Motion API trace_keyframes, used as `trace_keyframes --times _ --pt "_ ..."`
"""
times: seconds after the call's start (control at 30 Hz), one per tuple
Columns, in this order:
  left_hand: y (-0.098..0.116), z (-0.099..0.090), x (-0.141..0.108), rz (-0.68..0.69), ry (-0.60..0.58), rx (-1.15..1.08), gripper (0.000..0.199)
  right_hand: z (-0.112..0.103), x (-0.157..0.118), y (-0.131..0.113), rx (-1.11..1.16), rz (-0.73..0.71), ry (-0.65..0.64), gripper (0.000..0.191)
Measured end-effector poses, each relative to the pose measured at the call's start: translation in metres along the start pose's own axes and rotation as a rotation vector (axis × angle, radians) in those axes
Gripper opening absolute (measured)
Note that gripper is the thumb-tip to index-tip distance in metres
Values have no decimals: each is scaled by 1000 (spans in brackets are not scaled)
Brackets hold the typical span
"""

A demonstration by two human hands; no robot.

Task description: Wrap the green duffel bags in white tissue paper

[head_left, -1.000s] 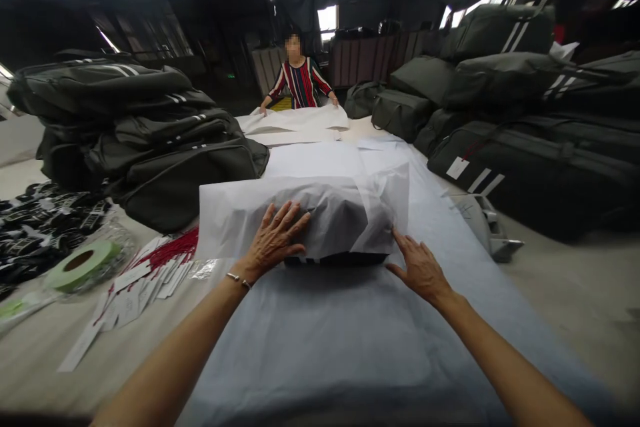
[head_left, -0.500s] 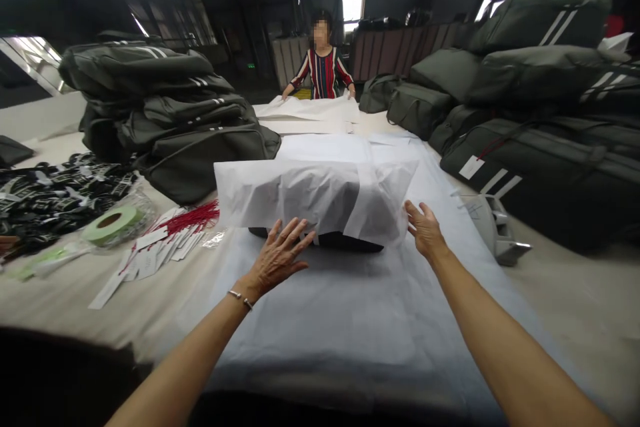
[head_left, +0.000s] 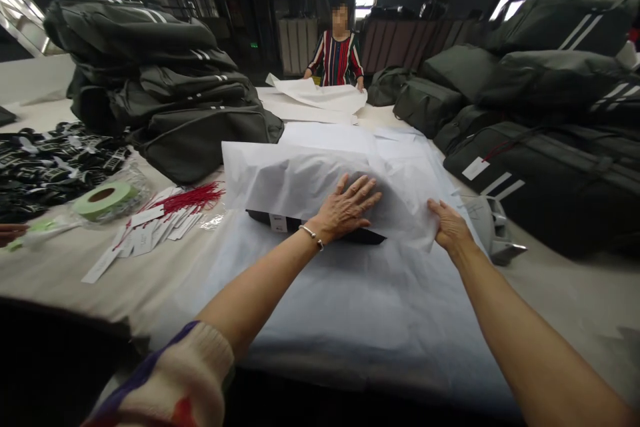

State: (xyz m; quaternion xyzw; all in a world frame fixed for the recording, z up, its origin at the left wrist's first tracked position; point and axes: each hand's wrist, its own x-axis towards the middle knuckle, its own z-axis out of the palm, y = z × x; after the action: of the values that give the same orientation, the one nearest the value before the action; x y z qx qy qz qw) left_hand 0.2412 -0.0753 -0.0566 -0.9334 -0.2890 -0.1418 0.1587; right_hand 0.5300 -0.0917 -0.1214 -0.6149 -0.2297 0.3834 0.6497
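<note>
A sheet of white tissue paper [head_left: 300, 177] lies draped over a dark item [head_left: 260, 217], whose lower edge shows beneath it with a small white label [head_left: 279, 223]. The rest of the dark item is hidden, so its kind cannot be made out. My left hand [head_left: 350, 207] rests flat on top of the paper, fingers spread. At the right end my right hand [head_left: 449, 223] pinches the paper's edge between thumb and fingers. More thin white paper [head_left: 340, 300] is spread on the table underneath.
Dark green bags are piled at the left [head_left: 200, 127] and right [head_left: 550, 173]. Left of the paper lie white tags [head_left: 145, 233] with red strings, a green tape roll [head_left: 106, 199] and black straps [head_left: 55, 160]. A grey tape dispenser [head_left: 500, 233] stands right. A co-worker [head_left: 337, 57] handles paper opposite.
My left hand has moved right and come down onto the paper. My right hand has closed on the paper's right edge and pulled it outward. The co-worker's sheet has shifted.
</note>
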Motion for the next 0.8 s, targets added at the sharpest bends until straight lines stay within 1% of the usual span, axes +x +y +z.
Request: trace_keyframes --times 0.07,0.13,0.17,0.2,0.23,0.27,0.3,0.33,0.37,0.4,0.43,0.47,0.5,0.53,0.57,0.6,0.67,0.73,0.8 --pt "10 8 -6 8 -28 -57 68 -4 -3 3 8 28 47 41" --pt "20 7 -24 19 -3 -148 66 -15 -14 6 4 32 105 41" --pt "25 4 -39 17 17 -224 63 -24 -24 8 -7 23 129 41" --pt "30 1 -60 -11 31 -336 57 -37 -38 11 -25 13 146 41" --pt "37 -3 -87 -82 38 -476 49 -53 -56 15 -50 9 152 42" --pt "44 -5 -121 -206 13 -663 38 -72 -78 21 -92 23 146 43" --pt "53 -7 -160 -432 -20 -887 27 -93 -103 31 -143 59 134 45" --pt "63 -6 -202 -768 -74 -1100 20 -115 -132 43 -207 120 113 48" --pt "75 -5 -247 -1176 -104 -1267 19 -137 -161 57 -320 237 75 52" --pt "88 -3 -290 -1395 -106 -1266 21 -157 -191 75 -398 348 43 55" --pt "102 -1 -330 -1611 -111 -1270 24 -175 -219 94 -460 449 -16 55" --pt "115 1 -364 -1838 -104 -1274 26 -189 -245 113 -505 537 -80 55" --pt "127 3 -392 -1985 -85 -1260 26 -198 -267 132 -532 620 -126 56" --pt "138 5 -413 -2127 -31 -1276 26 -203 -285 150 -518 688 -135 57" --pt "145 8 -427 -2245 51 -1309 26 -204 -299 165 -477 741 -122 58" --pt "149 12 -436 -2331 154 -1357 26 -201 -308 177 -412 778 -85 59" --pt "148 21 -439 -2430 387 -1464 27 -193 -315 191 -238 792 6 63" --pt "138 30 -433 -2433 587 -1530 32 -187 -313 194 -98 753 44 61" --pt "129 34 -427 -2414 736 -1557 31 -187 -309 191 -21 702 14 54"
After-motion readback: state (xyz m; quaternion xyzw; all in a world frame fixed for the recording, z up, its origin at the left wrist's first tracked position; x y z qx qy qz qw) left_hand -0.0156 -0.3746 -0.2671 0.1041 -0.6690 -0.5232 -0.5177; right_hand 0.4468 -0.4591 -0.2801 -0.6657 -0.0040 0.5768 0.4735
